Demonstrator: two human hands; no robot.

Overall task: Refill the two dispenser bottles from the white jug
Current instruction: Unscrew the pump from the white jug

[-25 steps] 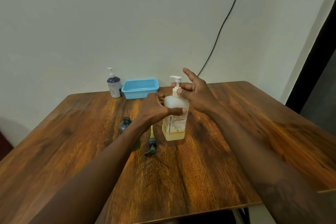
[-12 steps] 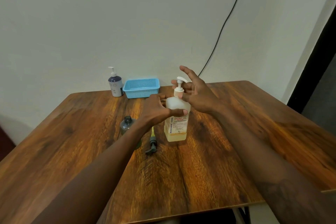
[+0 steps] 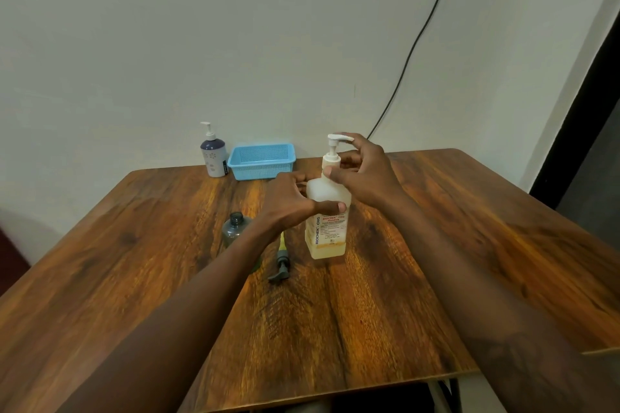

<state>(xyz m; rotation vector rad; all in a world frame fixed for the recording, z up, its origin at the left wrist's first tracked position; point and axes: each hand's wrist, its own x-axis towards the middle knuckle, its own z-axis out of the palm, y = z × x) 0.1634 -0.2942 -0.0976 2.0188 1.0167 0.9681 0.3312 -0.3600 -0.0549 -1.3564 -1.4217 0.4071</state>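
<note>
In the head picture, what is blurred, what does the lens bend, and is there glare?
Head view: the left forearm looks soft, yet the label on the white bottle reads sharply; the wide lens leans the door frame at right; the table has a mild sheen, no hard glare.

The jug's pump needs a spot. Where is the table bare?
Bare: the near table in front of the white jug, and the right side past the right hand. Crowded: left of the jug, with the grey bottle and loose pump; blue basket and dispenser at the back.
</note>
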